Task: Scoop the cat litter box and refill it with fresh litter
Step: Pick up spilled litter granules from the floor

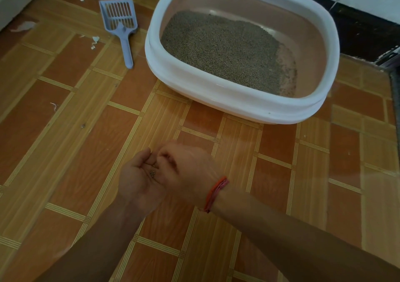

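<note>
- The left hand [138,180] lies palm up and loosely cupped, fingers relaxed, with a few dark grains [152,173] resting in the palm.
- The right hand [190,169] sits just beside and partly over it, back upward, fingers curled down toward those grains. Its fingertips are hidden, so I cannot tell whether it pinches anything. An orange thread band [216,193] circles its wrist.
- Both hands hover above the patterned floor [86,143], holding no tool or bag.
- Ahead of the hands, a little to the right, the litter box [238,100] stands on the floor, a white rim over a pinkish tray.
- The litter [220,49] inside covers most of the bottom in a fairly even grey-brown layer, with no clumps that I can make out. Along its right side the layer thins and the tray shows through.
- Ahead and to the left of the hands, near the box but not touching it, the blue scoop [122,21] lies flat on the floor, handle toward the person.
- Just left of the scoop lie a few white scraps [95,41].
- The scooping looks done or nearly so, and the hands seem to be gathering stray grains. No fresh litter supply is in view, and the thin strip suggests topping up or levelling remains.
</note>
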